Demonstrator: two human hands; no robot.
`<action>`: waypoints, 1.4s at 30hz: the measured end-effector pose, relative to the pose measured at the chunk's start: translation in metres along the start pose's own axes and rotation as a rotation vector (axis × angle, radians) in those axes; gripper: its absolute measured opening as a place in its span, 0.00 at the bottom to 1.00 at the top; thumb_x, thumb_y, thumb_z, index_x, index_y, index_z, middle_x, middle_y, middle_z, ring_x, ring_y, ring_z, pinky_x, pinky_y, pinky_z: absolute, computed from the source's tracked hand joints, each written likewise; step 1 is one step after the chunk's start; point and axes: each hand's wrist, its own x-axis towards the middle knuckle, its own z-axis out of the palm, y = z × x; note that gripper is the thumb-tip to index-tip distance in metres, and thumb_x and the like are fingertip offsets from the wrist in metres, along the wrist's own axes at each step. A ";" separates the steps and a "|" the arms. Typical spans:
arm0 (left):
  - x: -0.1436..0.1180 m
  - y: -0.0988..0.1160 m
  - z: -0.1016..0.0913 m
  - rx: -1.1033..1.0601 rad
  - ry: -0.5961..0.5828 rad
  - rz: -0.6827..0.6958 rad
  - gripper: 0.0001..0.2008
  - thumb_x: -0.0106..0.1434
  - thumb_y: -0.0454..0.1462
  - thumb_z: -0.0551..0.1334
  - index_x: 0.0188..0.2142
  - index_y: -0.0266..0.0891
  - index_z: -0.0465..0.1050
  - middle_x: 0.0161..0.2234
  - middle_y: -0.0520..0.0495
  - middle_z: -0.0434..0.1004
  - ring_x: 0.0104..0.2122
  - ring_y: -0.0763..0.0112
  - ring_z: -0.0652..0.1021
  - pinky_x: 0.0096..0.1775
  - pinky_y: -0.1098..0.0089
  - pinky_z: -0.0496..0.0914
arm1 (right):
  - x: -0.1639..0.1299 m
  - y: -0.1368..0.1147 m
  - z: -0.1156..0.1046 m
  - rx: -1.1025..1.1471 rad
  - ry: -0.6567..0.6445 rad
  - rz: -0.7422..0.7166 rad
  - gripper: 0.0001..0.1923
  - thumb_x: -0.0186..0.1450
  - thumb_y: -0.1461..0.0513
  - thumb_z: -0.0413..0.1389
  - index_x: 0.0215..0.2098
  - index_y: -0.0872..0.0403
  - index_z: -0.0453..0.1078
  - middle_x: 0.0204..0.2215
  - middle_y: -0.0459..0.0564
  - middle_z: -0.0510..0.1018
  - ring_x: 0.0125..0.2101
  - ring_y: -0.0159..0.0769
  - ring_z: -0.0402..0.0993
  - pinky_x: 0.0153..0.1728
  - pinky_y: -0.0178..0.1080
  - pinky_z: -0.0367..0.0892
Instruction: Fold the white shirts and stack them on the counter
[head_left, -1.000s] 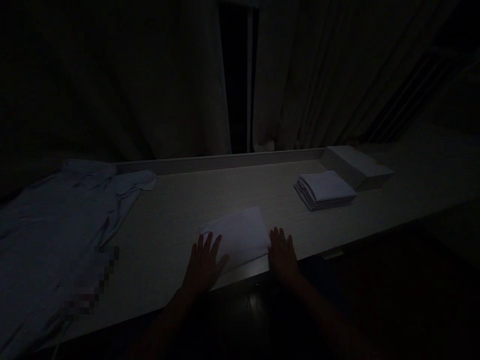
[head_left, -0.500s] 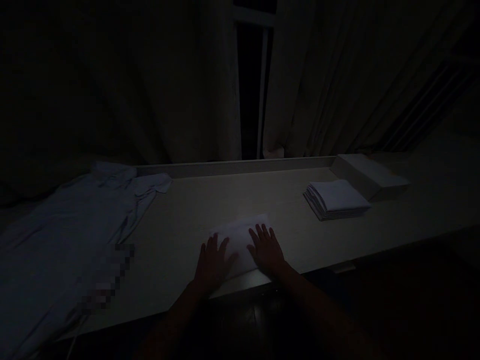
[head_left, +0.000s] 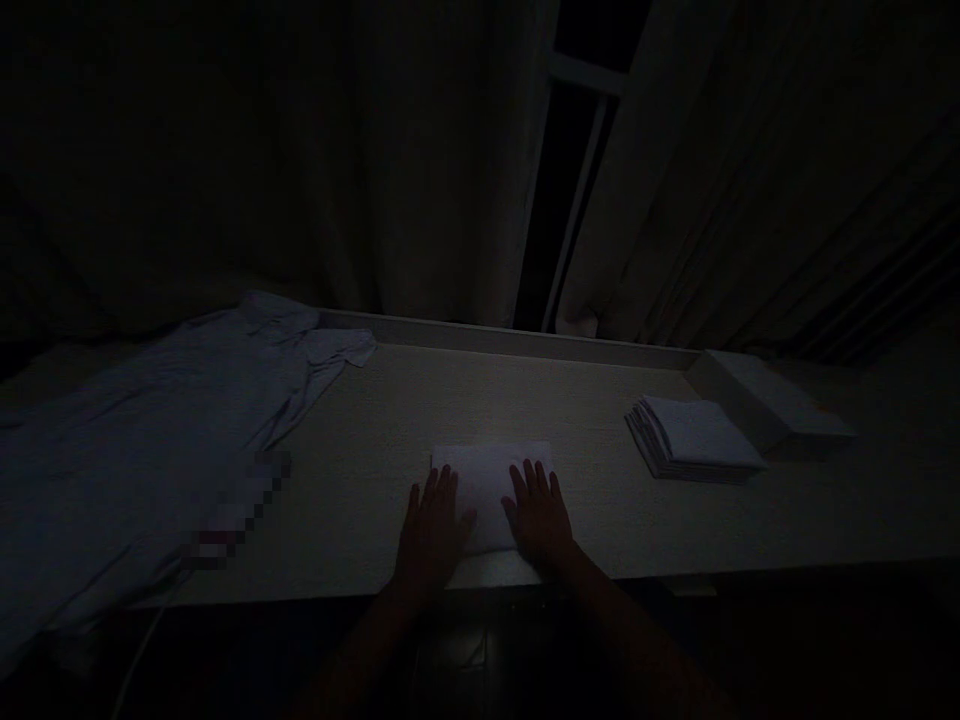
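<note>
Both hands are laid flat, fingers spread, on a folded white cloth (head_left: 487, 490) at the near edge of the table (head_left: 585, 500); nothing is gripped. The left hand (head_left: 431, 530) is pressed on the cloth's left part and overlaps its edge onto the table; the right hand (head_left: 538, 515) is pressed on its right part. The cloth is seen as a small, squared rectangle, so the folding is judged to be largely done, with only smoothing or a last fold left, and the piece not yet added to the stack (head_left: 694, 438) of like cloths that lies well apart to the right. Just beyond that stack a low box (head_left: 772, 400) is noted against the table's raised back rim. To the far left a large pale sheet (head_left: 150, 440) is spread, crumpled, over the table end; whether it is to be folded cannot be told. Drawn curtains (head_left: 375, 150) are seen behind, with a dark gap between them. The light is very poor and fine detail is lost. Compared with a second ago, the cloth is narrower and lies square to the edge, not askew, and the hands, then at its outer ends, have been brought closer together on top of it.
</note>
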 end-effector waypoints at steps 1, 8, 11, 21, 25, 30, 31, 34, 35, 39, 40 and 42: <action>-0.018 0.002 0.001 -0.002 0.002 0.042 0.34 0.67 0.50 0.47 0.67 0.33 0.49 0.68 0.39 0.49 0.67 0.56 0.50 0.65 0.50 0.46 | 0.001 0.001 0.000 -0.004 -0.006 -0.004 0.31 0.73 0.49 0.38 0.68 0.54 0.49 0.68 0.56 0.48 0.68 0.49 0.36 0.64 0.59 0.37; -0.078 0.005 0.011 -0.038 0.030 0.013 0.37 0.65 0.49 0.51 0.68 0.36 0.43 0.68 0.39 0.48 0.67 0.57 0.53 0.64 0.51 0.49 | -0.001 -0.046 -0.006 -0.016 -0.089 -0.251 0.28 0.74 0.54 0.37 0.68 0.57 0.51 0.67 0.56 0.50 0.68 0.46 0.39 0.65 0.57 0.37; -0.073 0.005 0.008 -0.076 0.037 0.006 0.33 0.66 0.43 0.50 0.69 0.42 0.43 0.67 0.44 0.51 0.66 0.61 0.55 0.64 0.54 0.49 | -0.016 -0.087 0.000 0.021 -0.136 -0.424 0.28 0.74 0.52 0.37 0.68 0.52 0.50 0.68 0.50 0.50 0.68 0.43 0.39 0.65 0.54 0.40; -0.069 0.004 0.004 -0.219 0.011 -0.028 0.35 0.64 0.44 0.53 0.68 0.39 0.46 0.64 0.40 0.59 0.64 0.55 0.61 0.63 0.51 0.52 | 0.039 -0.125 0.024 -0.019 -0.233 -0.419 0.33 0.72 0.48 0.38 0.66 0.59 0.55 0.66 0.58 0.54 0.67 0.49 0.43 0.63 0.57 0.44; -0.074 0.004 0.005 -0.227 0.034 -0.053 0.35 0.64 0.48 0.53 0.67 0.38 0.49 0.63 0.39 0.61 0.65 0.55 0.59 0.64 0.49 0.50 | 0.071 -0.132 0.034 -0.007 -0.240 -0.353 0.36 0.72 0.45 0.33 0.68 0.60 0.51 0.67 0.59 0.51 0.67 0.50 0.42 0.63 0.57 0.43; -0.080 0.005 0.009 -0.222 0.042 -0.070 0.36 0.65 0.51 0.50 0.67 0.35 0.48 0.66 0.39 0.54 0.67 0.56 0.53 0.65 0.50 0.46 | 0.100 -0.135 0.047 0.017 -0.263 -0.303 0.37 0.71 0.45 0.31 0.69 0.60 0.45 0.68 0.59 0.47 0.68 0.49 0.38 0.63 0.57 0.42; -0.080 0.005 0.010 -0.217 0.044 -0.072 0.37 0.65 0.51 0.50 0.68 0.35 0.46 0.67 0.39 0.52 0.67 0.56 0.52 0.65 0.50 0.46 | 0.105 -0.135 0.049 0.021 -0.255 -0.286 0.37 0.72 0.45 0.30 0.69 0.60 0.44 0.68 0.59 0.47 0.68 0.49 0.38 0.63 0.58 0.41; -0.081 0.005 0.012 -0.199 0.052 -0.066 0.37 0.66 0.51 0.49 0.68 0.35 0.44 0.68 0.40 0.49 0.67 0.57 0.51 0.65 0.52 0.46 | 0.116 -0.136 0.048 0.019 -0.239 -0.261 0.37 0.72 0.46 0.30 0.69 0.61 0.44 0.68 0.60 0.46 0.67 0.50 0.38 0.62 0.59 0.41; -0.082 0.005 0.013 -0.193 0.055 -0.063 0.37 0.66 0.51 0.49 0.68 0.35 0.43 0.68 0.40 0.48 0.67 0.57 0.50 0.65 0.52 0.46 | 0.117 -0.137 0.044 0.015 -0.241 -0.269 0.36 0.72 0.46 0.30 0.69 0.61 0.44 0.68 0.60 0.46 0.67 0.50 0.38 0.62 0.59 0.42; -0.082 0.004 0.017 -0.190 0.079 -0.098 0.40 0.63 0.54 0.51 0.68 0.35 0.45 0.68 0.40 0.46 0.67 0.53 0.49 0.64 0.53 0.49 | 0.101 -0.126 0.012 -0.012 -0.177 -0.361 0.33 0.73 0.49 0.31 0.70 0.58 0.42 0.69 0.56 0.43 0.68 0.46 0.34 0.64 0.56 0.40; -0.082 0.004 0.019 -0.193 0.088 -0.102 0.41 0.63 0.55 0.52 0.68 0.35 0.46 0.68 0.39 0.46 0.67 0.52 0.49 0.64 0.53 0.49 | 0.091 -0.119 0.002 -0.028 -0.145 -0.389 0.33 0.73 0.48 0.33 0.70 0.56 0.41 0.69 0.54 0.42 0.68 0.46 0.32 0.64 0.56 0.39; -0.081 0.005 0.020 -0.198 0.110 -0.098 0.41 0.62 0.55 0.53 0.67 0.35 0.48 0.68 0.37 0.45 0.67 0.50 0.49 0.64 0.51 0.50 | 0.068 -0.098 -0.011 -0.074 -0.102 -0.414 0.34 0.71 0.45 0.38 0.70 0.48 0.43 0.70 0.51 0.40 0.68 0.48 0.31 0.64 0.58 0.38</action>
